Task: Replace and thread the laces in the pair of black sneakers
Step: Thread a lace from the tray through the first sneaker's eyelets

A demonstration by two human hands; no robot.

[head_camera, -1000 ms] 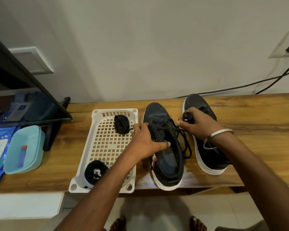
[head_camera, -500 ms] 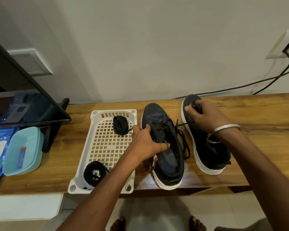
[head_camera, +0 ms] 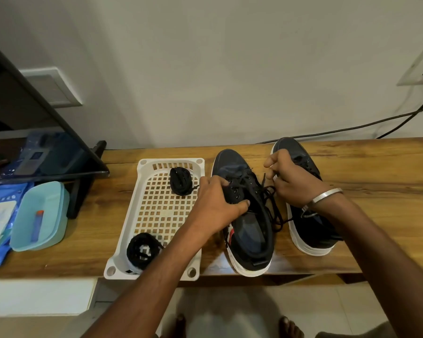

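One old lace (head_camera: 266, 196) is being pulled by the right hand (head_camera: 293, 181) while the left sneaker (head_camera: 244, 215), beside the white basket (head_camera: 142, 167), is gripped by the left hand (head_camera: 217, 206); next eyelet probably needs loosening.

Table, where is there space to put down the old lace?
The wooden table is bare right of the right sneaker, out to its end. A narrower strip lies between the white basket and blue box. Around both hands it's crowded.

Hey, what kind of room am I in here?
Probably a room at home, perhaps a living room: a wooden table against a plain wall, a flat screen on a stand at the left, and a wall socket with cables.
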